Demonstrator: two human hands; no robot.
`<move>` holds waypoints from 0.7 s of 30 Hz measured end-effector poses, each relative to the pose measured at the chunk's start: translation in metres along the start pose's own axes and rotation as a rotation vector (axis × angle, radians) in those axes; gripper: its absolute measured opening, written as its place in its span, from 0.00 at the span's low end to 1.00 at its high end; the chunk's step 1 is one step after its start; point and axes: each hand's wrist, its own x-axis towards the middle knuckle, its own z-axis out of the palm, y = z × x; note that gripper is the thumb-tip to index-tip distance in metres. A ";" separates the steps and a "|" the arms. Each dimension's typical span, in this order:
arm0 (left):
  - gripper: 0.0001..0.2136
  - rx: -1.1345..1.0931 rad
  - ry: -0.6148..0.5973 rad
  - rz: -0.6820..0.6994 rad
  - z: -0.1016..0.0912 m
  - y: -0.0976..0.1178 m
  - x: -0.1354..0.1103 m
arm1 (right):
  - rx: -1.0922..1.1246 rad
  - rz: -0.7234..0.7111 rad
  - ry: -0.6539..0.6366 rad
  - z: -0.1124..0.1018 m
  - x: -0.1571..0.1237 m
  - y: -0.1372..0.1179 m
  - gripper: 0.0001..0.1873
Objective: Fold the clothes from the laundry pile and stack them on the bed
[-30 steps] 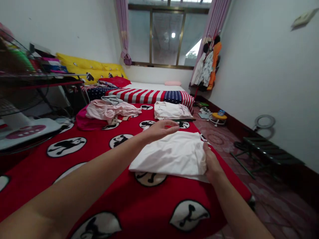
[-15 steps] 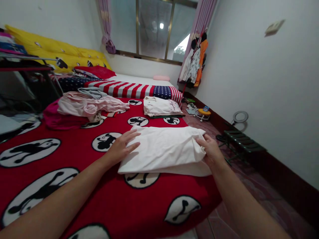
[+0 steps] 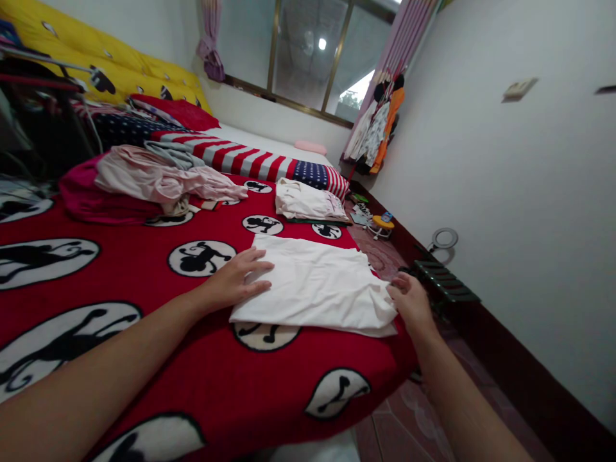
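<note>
A folded white garment (image 3: pixel 312 282) lies on the red blanket, shallow creases running across it. My left hand (image 3: pixel 240 277) rests on its left side, open, with the fingers spread over the fabric. At the right edge, the thumb and fingers of my right hand (image 3: pixel 408 296) pinch the garment's border. Beyond it sits a stack of folded light clothes (image 3: pixel 310 200), with a dark green layer at the bottom. To the far left is a loose heap of pink and grey clothes (image 3: pixel 149 179).
The red blanket (image 3: pixel 231 398) has black monkey figures in white ovals. Behind it is a bed with a flag-striped cover (image 3: pixel 231 153). Along the right wall stand a dark slatted stool (image 3: pixel 447 282), a ring light (image 3: pixel 444 238) and a small yellow stool (image 3: pixel 383 222). Clothes (image 3: pixel 375 131) hang near the window.
My right hand has drawn the garment's bunched right end outward and down, so it lies flatter. The left hand stays on the left side. The view has tilted and shifted slightly.
</note>
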 end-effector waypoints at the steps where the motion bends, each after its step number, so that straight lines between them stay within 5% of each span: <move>1: 0.31 0.011 -0.002 0.004 0.001 0.000 0.000 | -0.129 -0.134 0.058 0.001 -0.002 -0.006 0.29; 3: 0.29 0.037 -0.004 0.012 0.002 0.001 0.000 | -0.317 -0.401 0.059 0.007 -0.014 -0.016 0.27; 5: 0.28 0.062 -0.010 0.012 0.002 0.003 -0.001 | -0.407 -0.597 -0.124 0.015 -0.034 -0.020 0.28; 8: 0.28 0.090 -0.045 -0.024 0.002 0.005 -0.002 | -0.603 -0.723 -0.449 0.021 -0.064 -0.006 0.32; 10: 0.29 0.113 -0.077 -0.046 0.002 0.007 -0.003 | -0.753 -0.751 -0.524 0.019 -0.075 0.008 0.33; 14: 0.29 0.150 -0.090 -0.052 0.001 0.011 -0.003 | -0.888 -0.737 -0.467 0.007 -0.077 0.012 0.27; 21: 0.25 0.075 -0.019 0.035 0.001 0.013 -0.004 | -0.743 -0.800 -0.390 -0.012 -0.062 0.001 0.10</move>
